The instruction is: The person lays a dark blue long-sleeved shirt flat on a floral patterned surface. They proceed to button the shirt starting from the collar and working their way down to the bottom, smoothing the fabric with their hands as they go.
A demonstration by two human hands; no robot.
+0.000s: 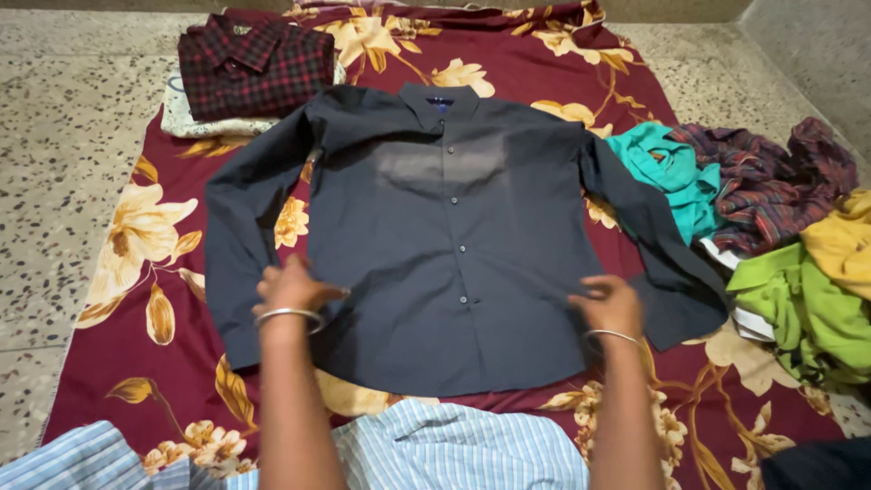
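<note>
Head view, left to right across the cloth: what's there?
Folded red plaid shirt → left hand → dark grey shirt laid flat → right hand → teal garment → plaid crumpled shirt → yellow garment.

We see a maroon floral sheet [136,299] spread over a speckled stone floor [54,136]. At its far left corner lies a folded red plaid shirt [254,65] on a cream folded cloth [195,122]. To the right sits a pile of crumpled clothes [771,227]: teal, plaid, yellow, green.
</note>
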